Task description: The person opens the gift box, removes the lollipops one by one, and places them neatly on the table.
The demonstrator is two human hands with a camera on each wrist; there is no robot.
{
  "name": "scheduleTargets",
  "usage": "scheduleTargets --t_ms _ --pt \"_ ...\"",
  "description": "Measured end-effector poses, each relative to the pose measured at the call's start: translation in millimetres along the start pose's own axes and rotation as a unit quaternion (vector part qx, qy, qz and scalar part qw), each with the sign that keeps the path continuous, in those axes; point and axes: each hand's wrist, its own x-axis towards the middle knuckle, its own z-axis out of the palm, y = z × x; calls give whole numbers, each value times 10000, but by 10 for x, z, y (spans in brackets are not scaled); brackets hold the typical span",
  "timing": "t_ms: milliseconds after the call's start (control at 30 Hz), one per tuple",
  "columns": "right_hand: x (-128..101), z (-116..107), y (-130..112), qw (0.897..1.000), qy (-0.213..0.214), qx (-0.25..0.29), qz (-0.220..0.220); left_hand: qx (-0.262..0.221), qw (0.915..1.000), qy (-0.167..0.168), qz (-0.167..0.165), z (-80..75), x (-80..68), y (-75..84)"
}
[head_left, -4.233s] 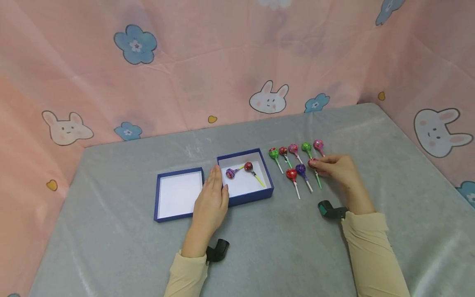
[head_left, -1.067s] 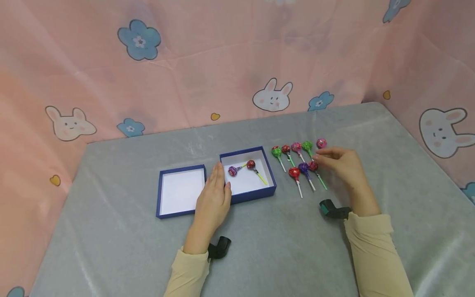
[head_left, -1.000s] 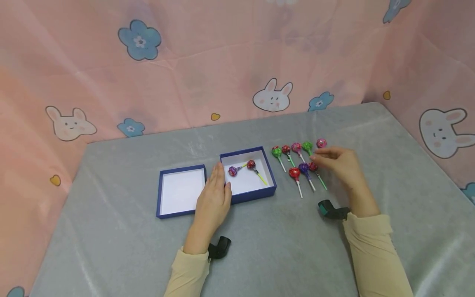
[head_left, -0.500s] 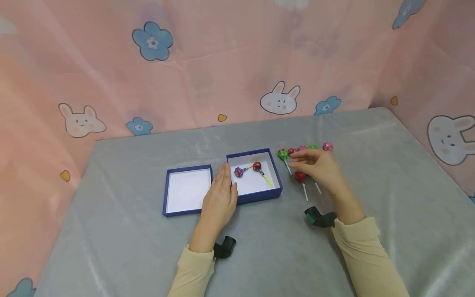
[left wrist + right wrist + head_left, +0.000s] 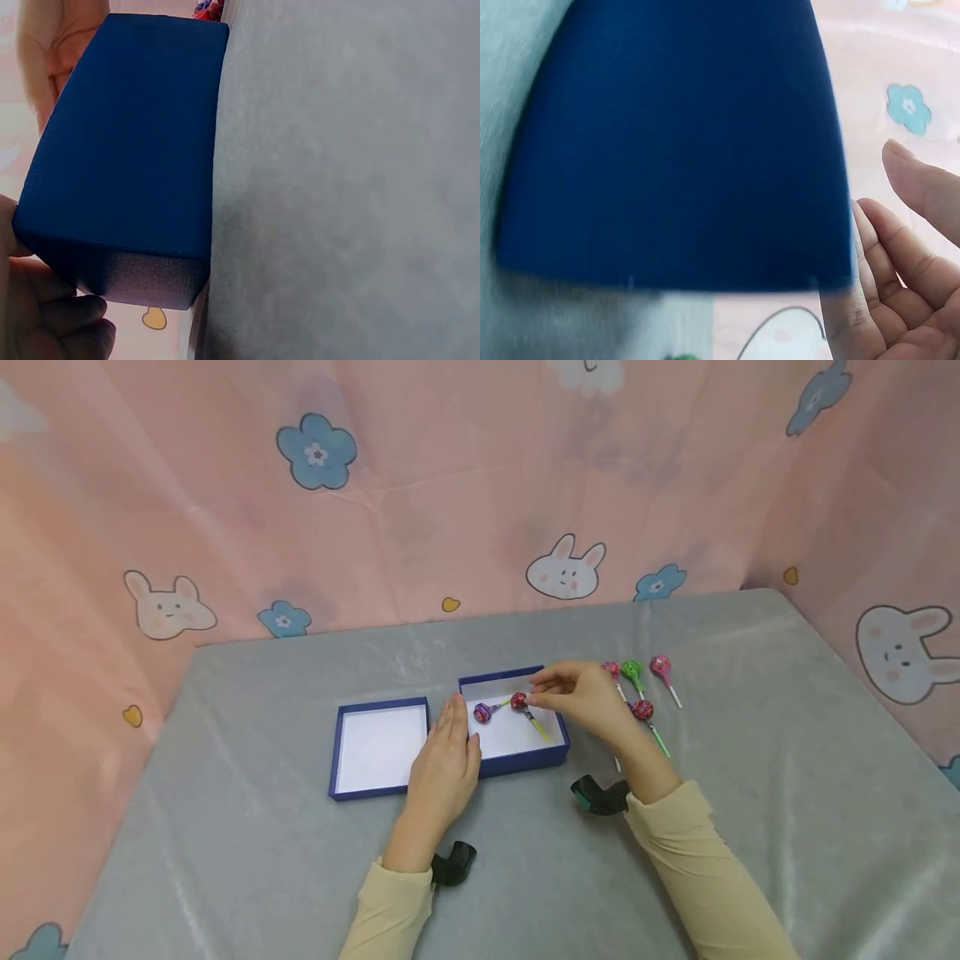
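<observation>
An open blue box [image 5: 517, 763] holds a purple lollipop [image 5: 482, 712] and a red lollipop [image 5: 519, 700]. My left hand [image 5: 446, 758] lies flat with straight fingers against the box's left wall [image 5: 127, 150]. My right hand [image 5: 581, 695] hovers over the box's right side, thumb and forefinger pinched together right at the red lollipop's head. What else they hold is hidden. The right wrist view shows only the box wall [image 5: 675, 150] and loosely curled fingers [image 5: 900, 262]. On the cloth to the right lie two pink lollipops [image 5: 660, 664], a green one [image 5: 632, 670] and a red one [image 5: 642, 708].
The box's blue lid [image 5: 378, 747] lies open side up just left of the box. A grey cloth [image 5: 262, 860] covers the table. A pink curtain with rabbits and flowers [image 5: 450, 510] closes off the back and both sides.
My right hand has left the rows of lollipops and moved left to the box. Some of the lollipops are now hidden behind it. The left hand has stayed at the box.
</observation>
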Motion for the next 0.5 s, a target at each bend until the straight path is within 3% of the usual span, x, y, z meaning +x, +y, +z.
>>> scheduleTargets --t_ms 267,500 --pt "52 101 -42 9996 -158 24 -219 33 10000 33 -1 7 -1 6" --pt "83 144 -55 9990 -71 -390 -218 48 9999 -70 -63 -1 5 9"
